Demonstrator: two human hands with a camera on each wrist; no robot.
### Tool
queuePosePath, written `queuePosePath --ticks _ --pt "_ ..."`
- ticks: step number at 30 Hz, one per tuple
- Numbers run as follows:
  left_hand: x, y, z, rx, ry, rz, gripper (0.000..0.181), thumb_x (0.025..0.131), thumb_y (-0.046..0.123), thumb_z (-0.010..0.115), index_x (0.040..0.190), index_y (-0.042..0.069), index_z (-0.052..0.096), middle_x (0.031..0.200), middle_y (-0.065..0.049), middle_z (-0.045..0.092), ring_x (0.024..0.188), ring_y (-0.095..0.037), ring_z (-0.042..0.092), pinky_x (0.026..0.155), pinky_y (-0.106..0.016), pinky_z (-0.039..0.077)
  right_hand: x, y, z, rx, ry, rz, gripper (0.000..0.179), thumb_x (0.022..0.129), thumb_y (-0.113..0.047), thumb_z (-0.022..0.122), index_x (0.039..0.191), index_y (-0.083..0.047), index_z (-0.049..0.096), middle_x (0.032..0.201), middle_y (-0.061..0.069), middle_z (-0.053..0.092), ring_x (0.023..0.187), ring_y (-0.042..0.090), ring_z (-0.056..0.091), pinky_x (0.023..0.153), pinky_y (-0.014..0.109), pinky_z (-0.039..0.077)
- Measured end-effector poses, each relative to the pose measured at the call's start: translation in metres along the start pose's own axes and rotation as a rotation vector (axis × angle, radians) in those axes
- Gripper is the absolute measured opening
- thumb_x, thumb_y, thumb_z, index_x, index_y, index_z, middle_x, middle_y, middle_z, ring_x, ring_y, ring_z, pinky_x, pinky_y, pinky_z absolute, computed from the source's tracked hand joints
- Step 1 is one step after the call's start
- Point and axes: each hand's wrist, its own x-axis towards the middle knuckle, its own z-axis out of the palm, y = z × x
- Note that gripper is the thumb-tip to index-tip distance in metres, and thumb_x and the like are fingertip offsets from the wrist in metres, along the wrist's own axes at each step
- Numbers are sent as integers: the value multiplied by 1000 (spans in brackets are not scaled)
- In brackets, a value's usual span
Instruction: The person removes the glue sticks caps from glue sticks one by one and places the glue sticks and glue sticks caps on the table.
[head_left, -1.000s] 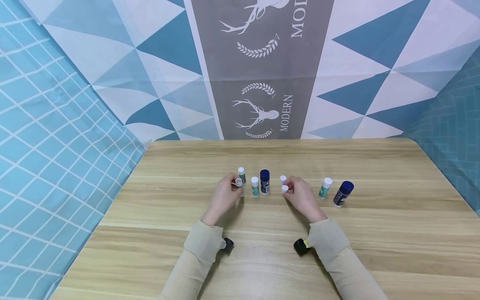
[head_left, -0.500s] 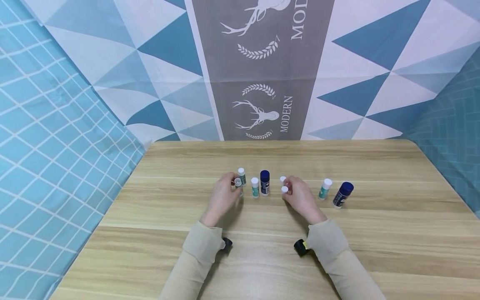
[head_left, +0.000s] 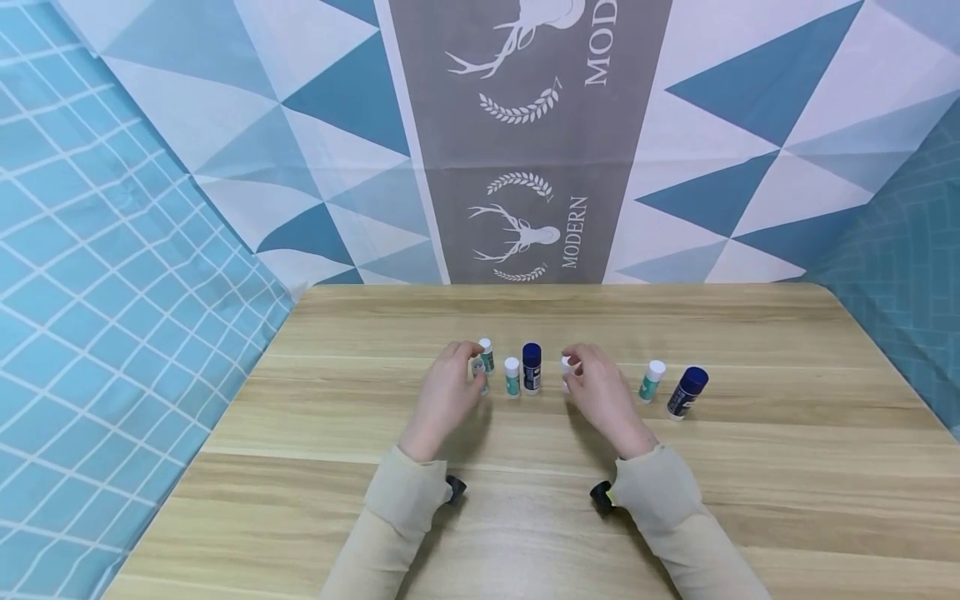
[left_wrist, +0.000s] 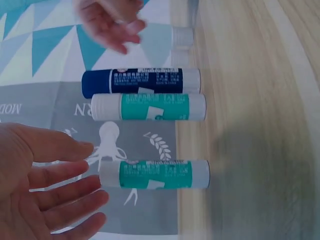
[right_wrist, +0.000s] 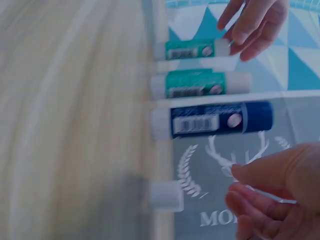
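My left hand (head_left: 446, 392) has its fingers spread around the top of a glue stick (head_left: 481, 385). In the left wrist view, a gap separates thumb and fingers beside a teal glue stick (left_wrist: 155, 174). Another white-capped teal glue stick (head_left: 487, 357) stands just behind. My right hand (head_left: 603, 398) hovers with loosely bent, parted fingers and holds nothing. A small white cap (right_wrist: 167, 196) stands on the table below it. Between the hands stand a teal glue stick (head_left: 512, 377) and a taller navy glue stick (head_left: 532, 368), both upright.
Right of my right hand stand a white-capped teal glue stick (head_left: 652, 382) and a navy glue stick (head_left: 687, 393). The wooden table (head_left: 525, 533) ends at a patterned cloth backdrop (head_left: 517, 150), with blue cloth along both sides.
My right hand has let go of the small white cap, which is now down on the table. My left hand's fingers have parted from the glue stick. The other glue sticks keep their places.
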Motion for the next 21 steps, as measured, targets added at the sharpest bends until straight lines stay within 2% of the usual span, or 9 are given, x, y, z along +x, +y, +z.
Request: queuePosePath --ticks 6,11,15,21 --pt "-3 -1 5 34 102 94 32 73 11 72 102 2 61 122 -20 49 116 -33 44 101 -43 34 0 -18 -3 1 109 -208 32 77 -9 70 107 -4 61 107 13 59 101 28 53 88 43 44" --pt "-3 0 11 72 106 118 36 70 15 76 101 2 61 130 -22 42 127 -37 32 106 -48 26 8 -25 -2 -84 147 -367 32 72 -13 76 101 -6 65 123 17 51 118 33 44 100 50 32" --pt "-1 1 16 126 104 139 40 68 21 78 100 4 62 137 -24 36 132 -39 24 107 -52 22 15 -30 1 -154 130 -418 32 69 -17 78 98 -9 67 130 16 47 126 34 35 103 53 26" --pt "1 1 28 210 138 176 39 65 29 80 91 5 62 136 -26 35 130 -42 25 105 -52 26 21 -36 7 -225 73 -410 30 72 -29 76 96 -12 68 132 16 44 131 33 28 102 55 26"
